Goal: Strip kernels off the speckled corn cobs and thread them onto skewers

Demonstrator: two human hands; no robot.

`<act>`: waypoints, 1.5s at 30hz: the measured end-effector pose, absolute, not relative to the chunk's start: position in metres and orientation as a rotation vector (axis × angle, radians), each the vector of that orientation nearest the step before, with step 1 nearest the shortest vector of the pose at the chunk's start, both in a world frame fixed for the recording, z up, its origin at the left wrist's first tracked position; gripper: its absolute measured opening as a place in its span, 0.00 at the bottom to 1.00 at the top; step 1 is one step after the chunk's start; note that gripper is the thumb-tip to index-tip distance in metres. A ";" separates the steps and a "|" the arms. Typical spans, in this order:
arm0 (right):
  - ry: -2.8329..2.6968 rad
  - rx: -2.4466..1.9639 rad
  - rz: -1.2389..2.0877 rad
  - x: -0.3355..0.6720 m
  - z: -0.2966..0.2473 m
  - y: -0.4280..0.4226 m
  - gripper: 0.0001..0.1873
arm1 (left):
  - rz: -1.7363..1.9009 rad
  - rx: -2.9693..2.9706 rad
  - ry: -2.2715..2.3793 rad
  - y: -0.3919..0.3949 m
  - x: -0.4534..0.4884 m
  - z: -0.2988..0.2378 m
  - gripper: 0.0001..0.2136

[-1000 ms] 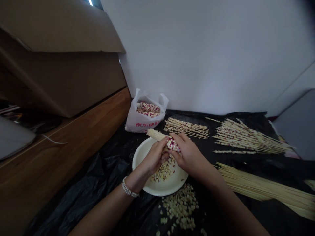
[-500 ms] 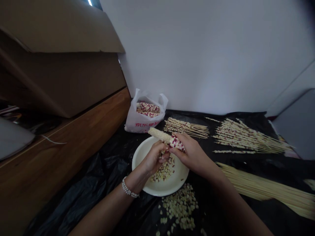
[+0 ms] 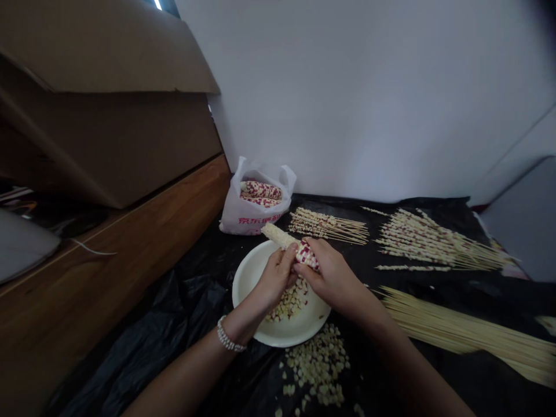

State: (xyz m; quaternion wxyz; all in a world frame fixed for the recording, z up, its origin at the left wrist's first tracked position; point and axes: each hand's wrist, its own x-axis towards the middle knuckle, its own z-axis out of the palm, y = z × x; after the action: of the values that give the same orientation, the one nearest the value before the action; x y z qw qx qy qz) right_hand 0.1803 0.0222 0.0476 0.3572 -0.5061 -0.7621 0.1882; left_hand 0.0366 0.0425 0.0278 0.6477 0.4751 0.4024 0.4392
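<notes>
Over a white bowl (image 3: 243, 284), both hands grip one corn cob (image 3: 280, 236). Its far end is stripped bare and points up and left toward the bag, while purple and white kernels still cover the near part. My right hand (image 3: 334, 275) wraps round that kernel-covered end. My left hand (image 3: 275, 275), with a beaded bracelet at the wrist, is closed on the cob from below, its thumb against the edge of the kernels; its other fingers are partly hidden. Loose corn kernels (image 3: 289, 304) lie in the bowl under the hands.
A white plastic bag (image 3: 249, 223) of corn cobs stands behind the bowl. Kernel-threaded skewers (image 3: 417, 237) lie at the back right, bare sticks (image 3: 460, 327) nearer. A kernel pile (image 3: 317, 362) rests on the black plastic sheet (image 3: 182, 313). At left is a cardboard box (image 3: 108, 127).
My left hand has shifted up against the cob, its thumb now at the kernel edge. The right hand and the cob have moved slightly left.
</notes>
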 end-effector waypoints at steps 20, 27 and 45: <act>-1.973 -1.285 0.528 0.178 0.044 0.021 0.19 | 0.962 0.902 0.832 0.042 0.037 0.032 0.17; -1.943 -1.293 0.626 0.191 0.044 0.029 0.14 | 0.838 0.770 0.767 0.043 0.033 0.040 0.07; -1.881 -1.278 1.023 0.202 0.062 0.024 0.17 | 1.001 1.009 0.848 0.041 0.038 0.029 0.20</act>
State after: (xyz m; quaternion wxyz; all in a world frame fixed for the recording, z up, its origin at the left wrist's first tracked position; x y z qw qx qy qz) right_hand 0.2018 0.0237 0.0620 0.3182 -0.4859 -0.7152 0.3888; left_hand 0.0381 0.0413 0.0293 0.6768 0.4487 0.3772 0.4455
